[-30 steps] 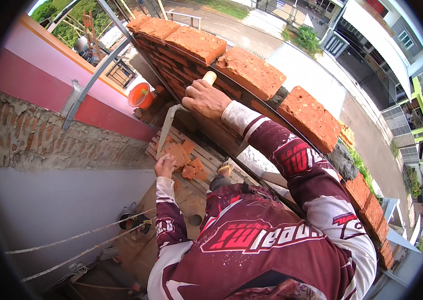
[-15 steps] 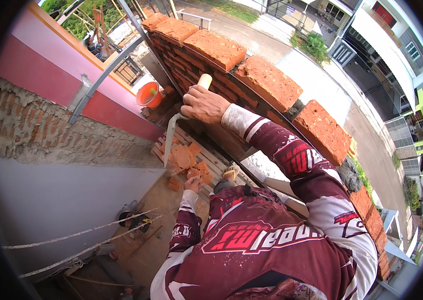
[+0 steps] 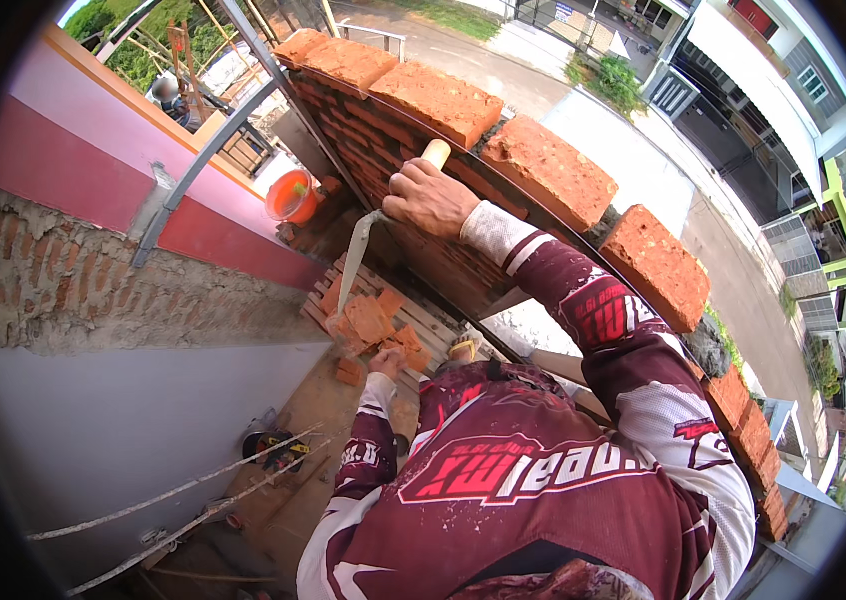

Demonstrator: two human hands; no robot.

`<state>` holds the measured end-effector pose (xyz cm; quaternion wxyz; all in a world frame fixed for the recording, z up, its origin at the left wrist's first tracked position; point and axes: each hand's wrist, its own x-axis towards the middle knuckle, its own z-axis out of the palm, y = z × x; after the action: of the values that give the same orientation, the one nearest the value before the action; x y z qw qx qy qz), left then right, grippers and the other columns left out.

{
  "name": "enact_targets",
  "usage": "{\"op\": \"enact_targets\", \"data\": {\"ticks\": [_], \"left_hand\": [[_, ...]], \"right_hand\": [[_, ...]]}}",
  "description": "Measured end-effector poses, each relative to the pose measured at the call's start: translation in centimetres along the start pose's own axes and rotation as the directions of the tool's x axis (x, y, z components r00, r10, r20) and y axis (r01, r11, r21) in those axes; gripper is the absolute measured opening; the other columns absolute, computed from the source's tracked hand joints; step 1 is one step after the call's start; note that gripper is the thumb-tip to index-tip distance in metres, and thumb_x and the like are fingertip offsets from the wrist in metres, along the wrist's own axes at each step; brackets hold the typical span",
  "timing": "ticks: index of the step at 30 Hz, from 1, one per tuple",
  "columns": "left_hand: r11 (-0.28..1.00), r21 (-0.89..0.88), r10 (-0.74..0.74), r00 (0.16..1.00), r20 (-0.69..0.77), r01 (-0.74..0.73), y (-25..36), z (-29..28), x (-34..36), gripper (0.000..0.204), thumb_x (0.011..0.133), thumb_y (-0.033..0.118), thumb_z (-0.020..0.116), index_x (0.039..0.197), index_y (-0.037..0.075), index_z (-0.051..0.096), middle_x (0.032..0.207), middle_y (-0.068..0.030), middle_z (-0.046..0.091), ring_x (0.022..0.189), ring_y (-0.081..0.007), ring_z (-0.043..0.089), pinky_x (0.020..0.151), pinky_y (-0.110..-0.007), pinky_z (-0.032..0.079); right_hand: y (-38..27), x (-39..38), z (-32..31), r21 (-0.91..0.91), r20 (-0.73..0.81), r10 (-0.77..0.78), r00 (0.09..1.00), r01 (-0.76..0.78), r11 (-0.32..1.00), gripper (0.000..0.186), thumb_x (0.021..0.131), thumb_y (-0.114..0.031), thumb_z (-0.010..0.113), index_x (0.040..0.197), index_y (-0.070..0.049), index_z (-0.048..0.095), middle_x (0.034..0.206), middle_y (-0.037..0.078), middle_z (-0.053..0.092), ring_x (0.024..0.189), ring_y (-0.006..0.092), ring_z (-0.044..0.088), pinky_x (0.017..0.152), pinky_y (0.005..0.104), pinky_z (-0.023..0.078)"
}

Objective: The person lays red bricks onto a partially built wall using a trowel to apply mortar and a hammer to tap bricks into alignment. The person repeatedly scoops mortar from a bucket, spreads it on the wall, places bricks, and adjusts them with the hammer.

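Right hand: the right hand (image 3: 430, 196) is up against the inner face of the brick wall (image 3: 383, 140), fingers wrapped tight around the pale wooden handle of a trowel (image 3: 355, 255).
Trowel: its narrow grey blade hangs point-down from the fist, the tip just above the pile of broken bricks (image 3: 373, 325).
Left hand: the left hand (image 3: 386, 362) reaches down to the near edge of that pile; it seems to touch a fragment, but whether the fingers are curled on it or loose is too small to tell.
Broken bricks: orange pieces heaped on a wooden pallet (image 3: 433, 320) at the foot of the wall.
Wall top: loose whole bricks lie along the top course, spaced apart.
Nearby: an orange bucket (image 3: 290, 195) stands beyond the pallet, beside a grey metal pole (image 3: 205, 155).
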<state>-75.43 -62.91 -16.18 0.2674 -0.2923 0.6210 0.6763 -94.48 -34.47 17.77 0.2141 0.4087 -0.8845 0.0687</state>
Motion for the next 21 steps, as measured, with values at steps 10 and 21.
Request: {"op": "enact_targets", "data": {"ticks": [10, 21], "left_hand": [[0.997, 0.049, -0.060, 0.998, -0.005, 0.060, 0.5, -0.2, 0.9, 0.016, 0.094, 0.020, 0.065, 0.100, 0.005, 0.068, 0.078, -0.0030, 0.066, 0.063, -0.0136, 0.063, 0.045, -0.026, 0.041], [0.994, -0.056, -0.095, 0.995, -0.027, 0.093, -2.5, -1.8, 4.1, 0.016, 0.092, 0.015, 0.065, 0.104, 0.006, 0.065, 0.082, -0.0080, 0.067, 0.067, -0.0196, 0.066, 0.047, -0.030, 0.043]], "right_hand": [[0.2, 1.9, 1.5, 0.046, -0.085, -0.057, 0.995, 0.061, 0.997, 0.012, 0.090, -0.020, 0.054, 0.096, -0.014, 0.062, 0.098, 0.006, 0.057, 0.099, 0.0239, 0.055, 0.096, 0.0375, 0.042], [3.4, 7.7, 4.2, -0.038, -0.031, -0.037, 0.999, 0.035, 0.999, 0.012, 0.089, -0.019, 0.055, 0.098, -0.017, 0.063, 0.101, 0.007, 0.058, 0.103, 0.0255, 0.056, 0.097, 0.0367, 0.042]]}}
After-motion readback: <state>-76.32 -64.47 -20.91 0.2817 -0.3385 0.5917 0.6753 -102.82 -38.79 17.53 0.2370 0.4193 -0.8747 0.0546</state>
